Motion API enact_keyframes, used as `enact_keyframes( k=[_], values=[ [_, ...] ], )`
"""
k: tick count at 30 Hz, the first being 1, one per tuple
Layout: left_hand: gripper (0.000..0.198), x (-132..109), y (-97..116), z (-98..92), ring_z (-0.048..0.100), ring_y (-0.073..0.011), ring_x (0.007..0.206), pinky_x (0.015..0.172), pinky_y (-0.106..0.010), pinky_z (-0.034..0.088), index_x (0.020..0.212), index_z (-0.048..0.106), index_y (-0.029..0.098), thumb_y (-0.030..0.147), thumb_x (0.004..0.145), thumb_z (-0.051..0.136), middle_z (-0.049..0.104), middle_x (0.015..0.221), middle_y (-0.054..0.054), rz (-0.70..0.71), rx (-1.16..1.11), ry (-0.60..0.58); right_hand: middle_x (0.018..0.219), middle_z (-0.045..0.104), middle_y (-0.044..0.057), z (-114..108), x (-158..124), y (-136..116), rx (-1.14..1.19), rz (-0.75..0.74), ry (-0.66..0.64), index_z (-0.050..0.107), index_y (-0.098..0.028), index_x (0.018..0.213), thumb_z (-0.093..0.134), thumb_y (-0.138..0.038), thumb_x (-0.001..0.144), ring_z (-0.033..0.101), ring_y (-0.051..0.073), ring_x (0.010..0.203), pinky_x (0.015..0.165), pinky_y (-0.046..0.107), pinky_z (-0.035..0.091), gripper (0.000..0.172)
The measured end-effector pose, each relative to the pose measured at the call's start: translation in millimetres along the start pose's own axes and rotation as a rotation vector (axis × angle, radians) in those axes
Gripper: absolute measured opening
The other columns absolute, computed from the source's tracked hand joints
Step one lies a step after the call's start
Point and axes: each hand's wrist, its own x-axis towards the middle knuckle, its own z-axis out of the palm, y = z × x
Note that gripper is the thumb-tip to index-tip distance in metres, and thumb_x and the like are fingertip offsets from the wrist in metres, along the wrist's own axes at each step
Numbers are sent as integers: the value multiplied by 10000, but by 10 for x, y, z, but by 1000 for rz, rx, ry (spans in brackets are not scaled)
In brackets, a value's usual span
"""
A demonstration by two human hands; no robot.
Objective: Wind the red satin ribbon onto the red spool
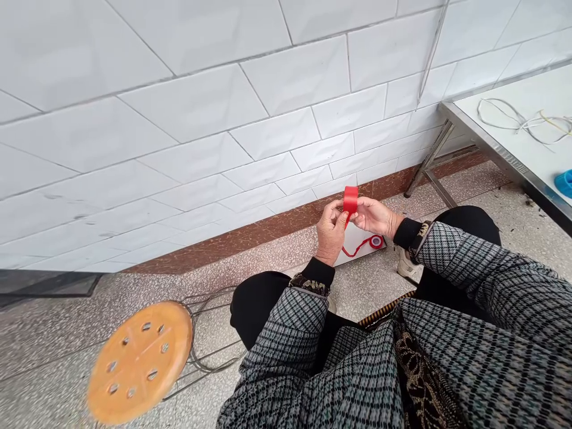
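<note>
Past checked sleeves [290,333], pinching bright red ribbon [350,199] upright with left hand [331,229] and right hand [375,215]; tail to spool [376,241] at five o'clock.

my left hand [330,231] and right hand [375,215]: some fingertips hidden behind the red ribbon [350,199] they pinch | white board [356,237]: partly covered by both hands, centre | orange stool [139,360]: blurred, lower left | blue object [565,182]: cut by right edge, cannot identify | table [536,89]: runs off upper right | my sleeves: cut at bottom edge
</note>
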Motion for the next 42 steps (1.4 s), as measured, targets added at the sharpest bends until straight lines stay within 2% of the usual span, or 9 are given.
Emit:
enact_keyframes(
  k=[5, 10, 14, 19, 24, 28, 33, 38, 42],
  values=[
    [192, 3, -34, -25, 489, -113, 580, 643, -212, 428, 995, 757, 215, 172, 812, 796, 538, 588, 75, -3, 14, 12, 806, 717, 31, 21, -24, 49, 6, 28, 49, 632, -171, 1011, 670, -137, 885, 607, 107, 615, 550, 178, 560, 137],
    [260, 36, -75, -88, 485, -98, 568, 577, -203, 413, 1044, 749, 194, 305, 825, 833, 604, 661, 44, -62, -112, -24, 894, 756, 38, 62, -39, 77, -85, -62, 96, 665, -185, 995, 759, -162, 854, 680, 141, 800, 707, 241, 590, 171],
    [321, 41, -72, -126, 437, -83, 530, 528, -191, 374, 1049, 738, 183, 357, 806, 855, 559, 622, 64, -102, -148, -44, 998, 757, 10, 119, -63, 101, -206, -226, 82, 686, -243, 1107, 836, -143, 809, 676, 142, 883, 762, 246, 596, 348],
    [320, 21, 25, -116, 478, -82, 550, 541, -190, 387, 1008, 742, 179, 335, 768, 886, 591, 639, 49, -92, -159, -70, 1098, 725, 10, 178, -97, 96, -455, -426, 64, 662, -302, 1347, 870, -128, 727, 671, 162, 906, 706, 252, 634, 676],
    [323, 54, 47, -150, 542, -103, 575, 571, -204, 420, 1033, 753, 185, 335, 777, 880, 648, 662, 29, -86, -143, -82, 1139, 718, 30, 146, -128, -77, -706, -515, 61, 688, -268, 1242, 848, -179, 746, 665, 189, 938, 722, 276, 637, 528],
    [343, 51, -22, -174, 603, -114, 639, 604, -206, 442, 1051, 757, 180, 350, 779, 878, 733, 771, -11, -99, -155, -81, 1162, 727, 40, 115, -133, -203, -878, -550, 58, 702, -231, 1183, 808, -163, 744, 653, 203, 1057, 901, 312, 594, 456],
    [392, 21, -62, -164, 620, -112, 648, 595, -204, 453, 1059, 768, 176, 410, 774, 899, 749, 789, -23, -135, -208, -133, 934, 715, 10, 62, -110, -302, -988, -499, 47, 697, -184, 1051, 726, -190, 688, 618, 181, 873, 830, 305, 526, 364],
    [388, 88, 99, -313, 328, -40, 396, 404, -181, 226, 919, 737, 178, 429, 711, 948, 520, 527, 79, -261, -269, -83, 842, 682, -4, 16, -144, -476, -1225, -443, 126, 694, -168, 952, 675, -198, 653, 549, 160, 765, 736, 290, 448, 301],
    [409, 151, 303, -493, 244, -20, 365, 377, -167, 173, 867, 707, 183, 406, 655, 978, 440, 506, 102, -342, -426, -174, 827, 694, -1, 12, -190, -557, -1361, -394, 127, 697, -169, 941, 665, -179, 661, 566, 170, 769, 729, 292, 439, 282]
  ],
)
